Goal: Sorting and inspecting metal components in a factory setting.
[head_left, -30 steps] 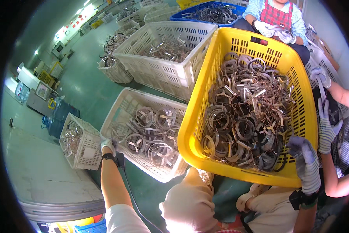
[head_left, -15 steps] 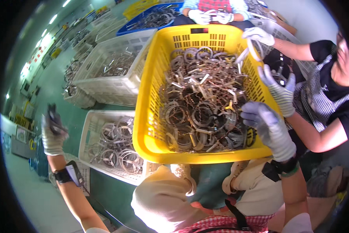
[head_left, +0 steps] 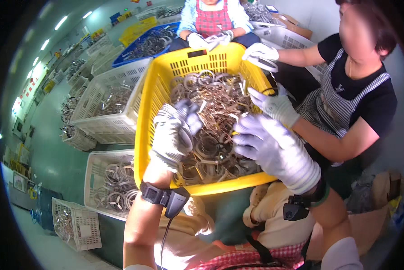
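The yellow basket (head_left: pixel 144 135) in front of me holds a tangled heap of pale rings and copper-coloured bits (head_left: pixel 217 105). Over its left side hovers my left hand (head_left: pixel 172 130) in a white striped glove with greyish fingertips, its fingers loosely bent and apart. I make out nothing held in it. My right hand (head_left: pixel 274 146), gloved alike, is above the basket's right near part, with fingers spread and nothing visible in them. Beyond it, a co-worker's gloved hand (head_left: pixel 276 105) reaches over the right rim, and that person's other hand (head_left: pixel 260 53) holds a pale ring (head_left: pixel 269 67).
A white crate of rings (head_left: pixel 90 180) stands left of the basket, a larger white crate (head_left: pixel 82 118) behind it and a small one (head_left: pixel 94 234) nearer. A blue crate (head_left: pixel 121 60) is farther back. Across from me sits another person (head_left: pixel 213 22); a cardboard box (head_left: pixel 350 234) stands at right.
My left hand has swung from the far left to over the basket. My right hand has shifted left in the picture. The whole view has turned, showing more of the co-workers.
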Demonstrator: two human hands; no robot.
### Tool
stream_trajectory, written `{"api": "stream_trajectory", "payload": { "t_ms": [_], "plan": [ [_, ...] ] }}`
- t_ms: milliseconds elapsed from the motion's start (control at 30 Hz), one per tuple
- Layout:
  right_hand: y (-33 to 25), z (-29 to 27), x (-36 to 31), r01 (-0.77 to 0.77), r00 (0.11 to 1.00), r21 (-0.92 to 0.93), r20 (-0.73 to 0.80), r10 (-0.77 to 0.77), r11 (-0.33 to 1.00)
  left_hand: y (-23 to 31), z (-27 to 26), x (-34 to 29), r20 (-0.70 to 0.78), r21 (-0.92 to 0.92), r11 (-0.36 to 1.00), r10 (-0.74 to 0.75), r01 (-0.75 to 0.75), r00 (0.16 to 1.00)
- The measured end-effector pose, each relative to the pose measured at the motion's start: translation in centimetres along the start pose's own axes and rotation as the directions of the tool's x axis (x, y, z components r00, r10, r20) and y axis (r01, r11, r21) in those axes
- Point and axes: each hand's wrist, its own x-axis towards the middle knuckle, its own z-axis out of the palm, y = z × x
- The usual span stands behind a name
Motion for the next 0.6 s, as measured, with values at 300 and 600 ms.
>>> {"api": "stream_trajectory", "payload": {
  "t_ms": [300, 600],
  "plan": [
    [-4.2, 11.1, 11.0, 0.223, 0.939, -0.213, 0.310, -0.151, 0.951, -7.2, 9.5, -10.8, 0.496, 0.353, 0.841, -0.540, 0.410, 0.680],
    [-11.4, 3.0, 17.8, 0.538, 0.838, -0.685, 0.370, -0.402, 0.491, -10.8, 10.4, -21.7, 0.850, 0.325, 0.945, -0.311, 0.040, 0.426]
  ]
}}
